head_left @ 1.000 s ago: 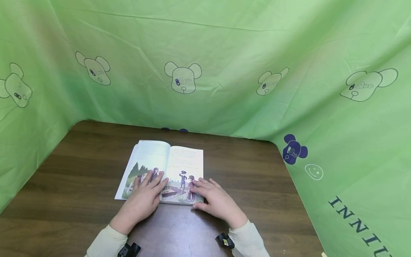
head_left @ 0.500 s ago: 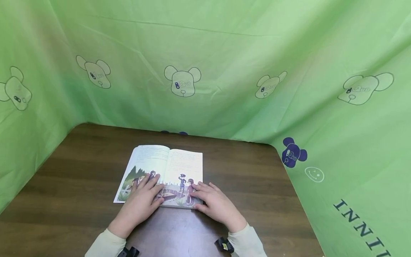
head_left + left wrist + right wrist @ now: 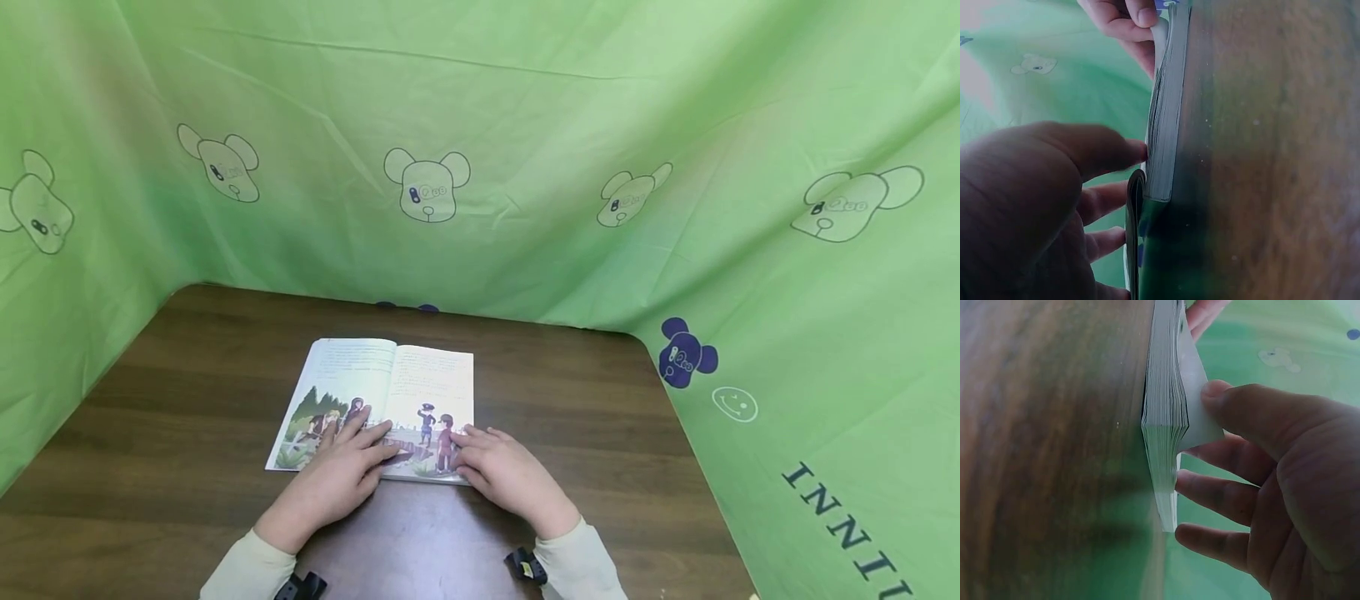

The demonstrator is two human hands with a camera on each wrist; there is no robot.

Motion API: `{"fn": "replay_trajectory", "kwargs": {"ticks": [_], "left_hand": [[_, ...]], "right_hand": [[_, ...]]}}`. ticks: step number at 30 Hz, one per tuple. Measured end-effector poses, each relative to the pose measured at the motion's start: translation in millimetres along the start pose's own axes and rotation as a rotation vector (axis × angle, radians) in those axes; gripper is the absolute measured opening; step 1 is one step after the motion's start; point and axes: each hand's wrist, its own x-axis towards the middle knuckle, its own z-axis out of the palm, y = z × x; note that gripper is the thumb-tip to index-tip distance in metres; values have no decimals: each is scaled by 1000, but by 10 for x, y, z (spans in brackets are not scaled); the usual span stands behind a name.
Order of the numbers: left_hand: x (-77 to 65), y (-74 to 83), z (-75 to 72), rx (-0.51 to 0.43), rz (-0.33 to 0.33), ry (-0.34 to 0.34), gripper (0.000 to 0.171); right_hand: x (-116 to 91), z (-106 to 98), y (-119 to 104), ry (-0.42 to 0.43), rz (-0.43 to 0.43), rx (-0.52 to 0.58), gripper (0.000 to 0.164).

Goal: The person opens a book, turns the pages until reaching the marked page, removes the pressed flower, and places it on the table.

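An open picture book (image 3: 431, 375) lies on the table, printed text at the top of both pages and drawn figures below. My left hand (image 3: 333, 483) rests on its lower left side with fingers spread. In the left wrist view, the left thumb (image 3: 1107, 150) touches the book near the spine. My right hand (image 3: 510, 479) is at the lower right corner. In the right wrist view, its thumb (image 3: 1229, 403) and index finger pinch the corner of a page (image 3: 1197, 394), which stands up from the thick page stack (image 3: 1165, 381). The other right fingertips touch the book's side edge.
The brown wooden table (image 3: 585, 392) extends around the book. Green cloth (image 3: 525, 100) printed with bear heads encloses the back and sides. Each wrist wears a small black camera, such as the right wrist camera (image 3: 527, 567).
My right thumb has moved up from the book's bottom edge towards the index finger. The left fingers have shifted slightly right across the page. The head view has tilted a little.
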Motion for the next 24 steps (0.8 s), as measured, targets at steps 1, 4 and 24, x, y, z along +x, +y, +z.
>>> {"fn": "replay_trajectory", "kwargs": {"ticks": [1,4,24], "left_hand": [[-7,0,1,-6,-2,-5,35],[-19,-4,1,-20,-2,-6,36],[3,2,0,-15,-14,-3,33]], "right_hand": [[1,4,0,3,4,4,8],[9,8,-5,11,16,16,7],[35,-5,-21,186,40,-29,20]]}}
